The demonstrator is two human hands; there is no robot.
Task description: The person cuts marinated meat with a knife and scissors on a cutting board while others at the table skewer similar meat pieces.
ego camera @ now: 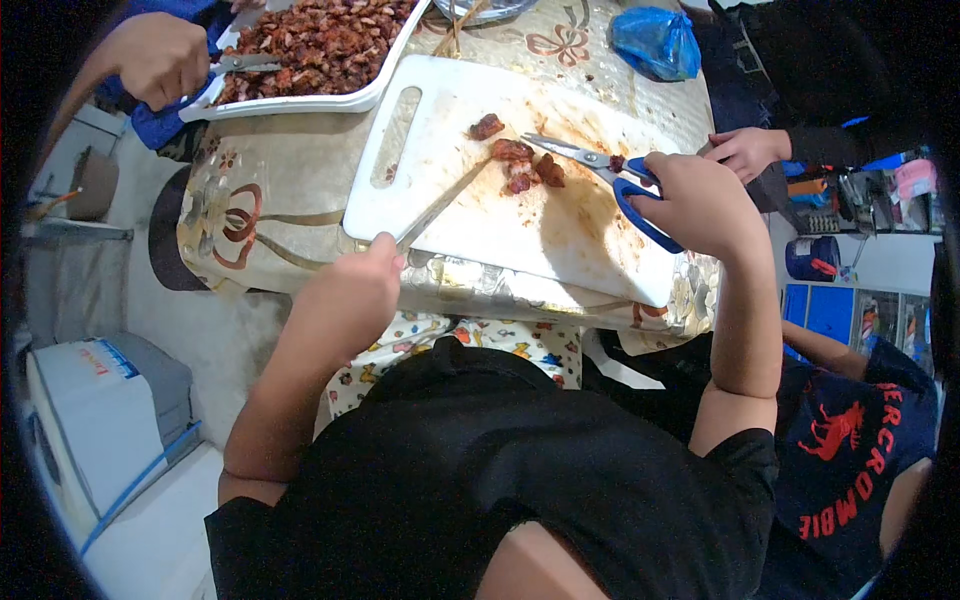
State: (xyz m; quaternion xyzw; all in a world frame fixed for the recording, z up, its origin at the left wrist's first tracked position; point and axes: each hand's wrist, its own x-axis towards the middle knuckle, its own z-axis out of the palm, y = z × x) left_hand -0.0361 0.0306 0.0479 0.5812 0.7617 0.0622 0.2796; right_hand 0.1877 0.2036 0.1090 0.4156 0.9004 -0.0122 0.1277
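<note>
A white plastic cutting board (465, 217) with brown stains lies before me on a patterned tablecloth. Several pieces of browned meat (513, 150) sit near its middle. My left hand (352, 292) grips a long, thin utensil (442, 202), wooden or metal, I cannot tell; its far end touches the meat. In my right hand (686, 199) are scissors with blue handles (641, 217). Their blades are slightly apart, point left and lie just right of the meat. A small dark bit clings near the scissors' pivot.
A white tray (300, 105) of chopped meat stands at the upper left, where another person's hand (161, 60) holds scissors. A blue plastic bag (656, 43) lies at the upper right. Another person's hand (750, 152) is by the table's right edge; someone in a dark shirt (855, 450) is at right.
</note>
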